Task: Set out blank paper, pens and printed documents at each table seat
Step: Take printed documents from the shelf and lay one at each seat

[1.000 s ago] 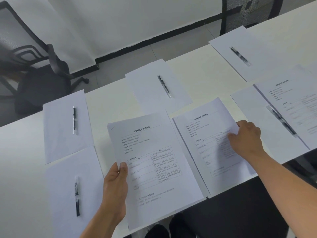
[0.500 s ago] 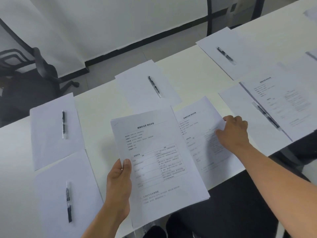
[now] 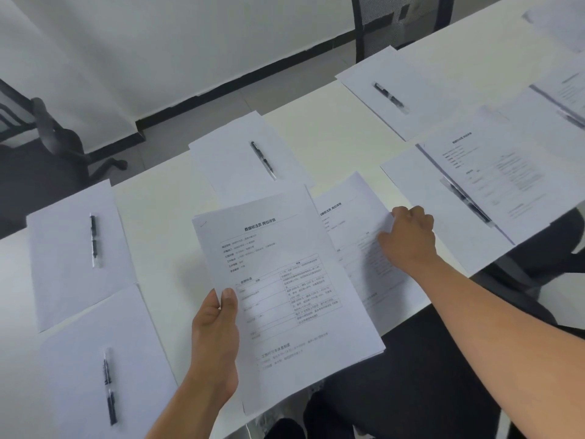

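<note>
while left hand grips printed stack, right hand pinches sheet.

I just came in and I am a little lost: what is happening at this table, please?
A person is setting out papers at table seats. The left hand holds a stack of printed documents. The right hand rests on one printed sheet on the table. Several blank sheets already carry a pen, such as the far middle one.
</note>
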